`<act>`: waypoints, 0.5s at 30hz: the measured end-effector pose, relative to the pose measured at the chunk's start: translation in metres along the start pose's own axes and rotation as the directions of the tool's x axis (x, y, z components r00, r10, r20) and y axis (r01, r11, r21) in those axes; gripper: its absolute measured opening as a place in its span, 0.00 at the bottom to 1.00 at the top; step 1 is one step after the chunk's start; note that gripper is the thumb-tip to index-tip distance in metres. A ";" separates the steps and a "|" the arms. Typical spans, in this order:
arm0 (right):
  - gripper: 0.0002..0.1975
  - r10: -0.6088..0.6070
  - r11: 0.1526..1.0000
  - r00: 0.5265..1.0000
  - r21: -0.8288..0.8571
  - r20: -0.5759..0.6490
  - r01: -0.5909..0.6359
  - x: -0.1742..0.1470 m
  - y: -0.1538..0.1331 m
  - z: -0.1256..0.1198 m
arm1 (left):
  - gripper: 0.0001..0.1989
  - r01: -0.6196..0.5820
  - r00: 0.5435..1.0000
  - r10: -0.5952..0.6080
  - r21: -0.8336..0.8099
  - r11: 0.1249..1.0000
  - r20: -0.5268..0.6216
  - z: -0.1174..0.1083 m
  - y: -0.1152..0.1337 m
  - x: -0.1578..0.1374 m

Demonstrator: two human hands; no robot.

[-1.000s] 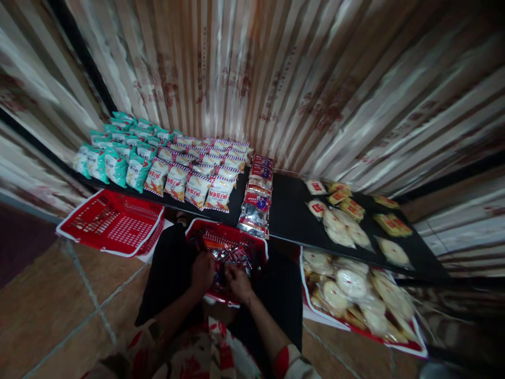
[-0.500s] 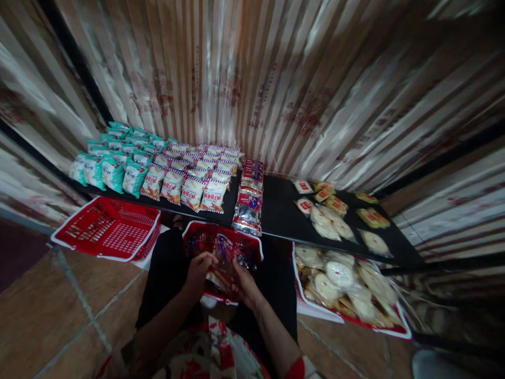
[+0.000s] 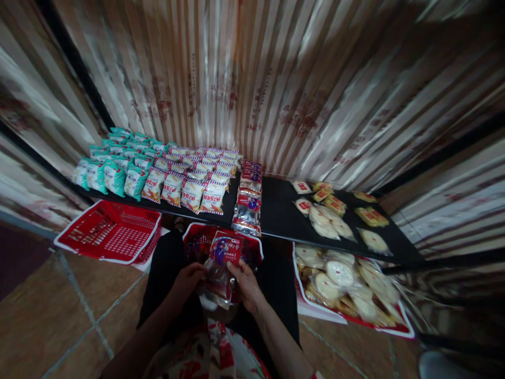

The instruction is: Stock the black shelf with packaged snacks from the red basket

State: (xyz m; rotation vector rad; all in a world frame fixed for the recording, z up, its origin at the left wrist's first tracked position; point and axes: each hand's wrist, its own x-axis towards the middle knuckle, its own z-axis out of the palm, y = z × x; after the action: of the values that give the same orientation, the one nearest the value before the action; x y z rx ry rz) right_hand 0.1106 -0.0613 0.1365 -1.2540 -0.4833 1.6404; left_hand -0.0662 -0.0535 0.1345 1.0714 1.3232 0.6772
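A red and clear snack packet [image 3: 224,252] with a purple picture is held upright between my two hands, over the middle red basket [image 3: 258,247]. My left hand [image 3: 190,279] pinches its left edge. My right hand [image 3: 245,281] is closed on its right side, thumb on the front. More dark red packets lie in the basket behind it, mostly hidden. Straight ahead on the black shelf [image 3: 276,210], a column of like red and silver packets [image 3: 248,202] overlaps from back to front.
Teal snack bags [image 3: 114,178] and white striped bags [image 3: 191,195] stand in rows on the shelf's left. Flat round packs [image 3: 329,221] and yellow packs [image 3: 334,204] lie on its right. A red basket [image 3: 136,231] sits left, and a full basket [image 3: 302,289] of round packs right.
The packet has been lifted towards me and turned, so its red printed front now faces up clearly. Both hands have moved slightly, staying on it.
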 end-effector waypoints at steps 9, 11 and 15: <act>0.22 -0.207 0.920 0.978 -0.344 -0.021 0.187 -0.005 -0.010 0.012 | 0.31 -0.299 0.954 0.296 0.131 0.945 0.044 0.023 -0.001 -0.001; 0.25 -0.202 0.916 0.979 -0.358 -0.017 0.182 -0.008 -0.015 0.013 | 0.34 -0.273 0.960 0.272 0.019 0.962 0.065 0.032 0.006 -0.001; 0.26 -0.269 0.881 0.962 -0.391 0.053 0.267 -0.012 -0.018 0.009 | 0.31 -0.123 0.991 0.133 -0.211 0.970 0.032 0.043 0.015 0.000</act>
State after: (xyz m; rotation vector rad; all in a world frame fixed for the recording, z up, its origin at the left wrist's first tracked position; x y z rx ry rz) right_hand 0.1107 -0.0613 0.1597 -1.4063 -0.9817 1.3423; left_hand -0.0218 -0.0578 0.1441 1.0011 1.1229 0.8633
